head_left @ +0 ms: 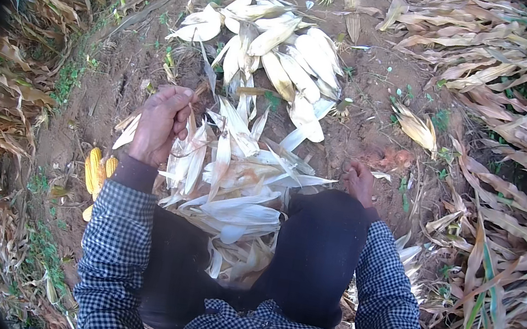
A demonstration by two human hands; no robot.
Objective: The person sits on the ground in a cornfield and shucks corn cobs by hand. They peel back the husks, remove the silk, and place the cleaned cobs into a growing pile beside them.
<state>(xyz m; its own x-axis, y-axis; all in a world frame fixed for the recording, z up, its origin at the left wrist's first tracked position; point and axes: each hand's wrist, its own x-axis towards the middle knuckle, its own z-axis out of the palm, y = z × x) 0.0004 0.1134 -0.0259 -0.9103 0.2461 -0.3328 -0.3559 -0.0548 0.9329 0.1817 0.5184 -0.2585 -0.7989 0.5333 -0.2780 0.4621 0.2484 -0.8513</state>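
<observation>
My left hand [162,121] is raised over the left side of a heap of loose corn husks [241,176], its fingers curled in. A thin brown dry piece [202,88] shows at the thumb tip; whether I grip it is unclear. My right hand [359,181] is beside my right knee with bent fingers, and its palm side is hidden. Beyond the loose husks lies a pile of corn ears in pale husks [280,49]. Several bare yellow corn ears [95,171] rest on the soil left of my left forearm.
Dry corn stalks and leaves [508,63] are heaped along the right, and more dry stalks [13,96] line the left. A single husk-covered ear [416,127] lies on the bare soil [373,79]. Cut stubble [343,106] pokes up near the pile.
</observation>
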